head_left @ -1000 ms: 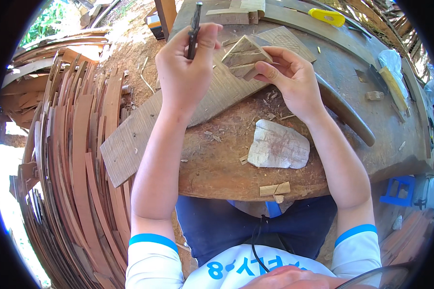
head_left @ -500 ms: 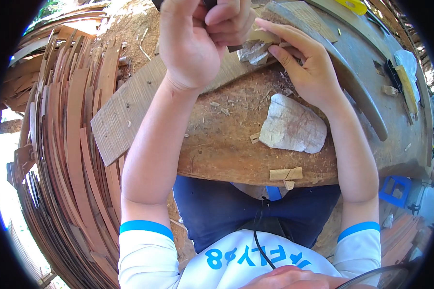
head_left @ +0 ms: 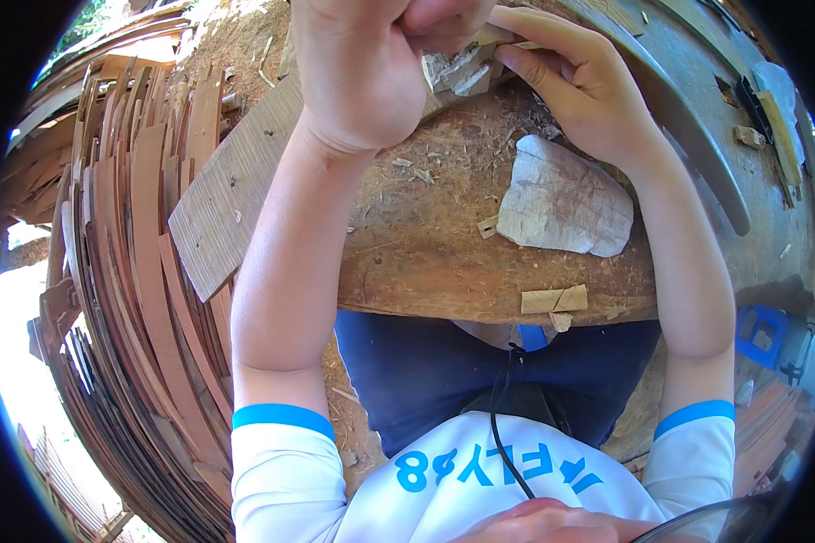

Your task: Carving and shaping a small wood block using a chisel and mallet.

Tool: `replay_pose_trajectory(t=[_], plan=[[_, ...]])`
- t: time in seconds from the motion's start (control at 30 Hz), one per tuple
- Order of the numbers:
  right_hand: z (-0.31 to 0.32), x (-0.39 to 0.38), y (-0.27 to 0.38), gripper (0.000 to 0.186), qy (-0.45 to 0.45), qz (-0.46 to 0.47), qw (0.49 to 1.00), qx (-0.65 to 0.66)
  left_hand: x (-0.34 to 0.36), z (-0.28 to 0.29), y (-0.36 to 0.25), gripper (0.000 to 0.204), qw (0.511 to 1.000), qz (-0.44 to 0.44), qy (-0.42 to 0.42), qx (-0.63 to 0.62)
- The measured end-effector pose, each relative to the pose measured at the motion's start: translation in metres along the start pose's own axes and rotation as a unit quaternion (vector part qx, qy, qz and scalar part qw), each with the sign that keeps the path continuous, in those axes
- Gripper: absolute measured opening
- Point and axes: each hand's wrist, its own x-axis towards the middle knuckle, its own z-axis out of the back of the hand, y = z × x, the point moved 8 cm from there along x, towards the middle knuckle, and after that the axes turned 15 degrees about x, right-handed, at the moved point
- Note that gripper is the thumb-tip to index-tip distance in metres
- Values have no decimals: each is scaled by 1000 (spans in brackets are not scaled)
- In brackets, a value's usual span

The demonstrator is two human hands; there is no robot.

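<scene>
Upper centre: the block (head_left: 459, 74), pinched in the right hand (head_left: 589, 86) over the board (head_left: 235, 199), presumably to steady it. Top edge: the left hand (head_left: 362, 68), partly cut by the frame; its grip cannot be told.

block (head_left: 462, 72): rough | plank (head_left: 231, 204): matt grained wood | shirt (head_left: 489, 452): cloth

Up-left of the white slab (head_left: 566, 197), the left hand (head_left: 364, 71) is cut off by the upper edge, its grip hidden. Above the slab, the wooden piece (head_left: 459, 75) is partly covered by the right hand (head_left: 590, 89); leftward, the long board (head_left: 235, 195) is partly hidden by the left forearm (head_left: 299, 244).
</scene>
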Motion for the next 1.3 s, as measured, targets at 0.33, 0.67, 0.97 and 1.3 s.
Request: replay_pose_trajectory(t=[0.33,0.67,0.97,1.3], plan=[[0,1,-7,37,-40,-65,995,70,-2,2,9,71,974,-185,124,-33],[1,1,17,34,2,116,992,58,-20,2,20,72,968,-186,89,-144],[18,0,15,36,-43,24,999,0,-25,6,4,65,941,113,47,314],[65,-28,15,49,-58,-328,821,-464,-21,6,26,62,995,25,36,93]])
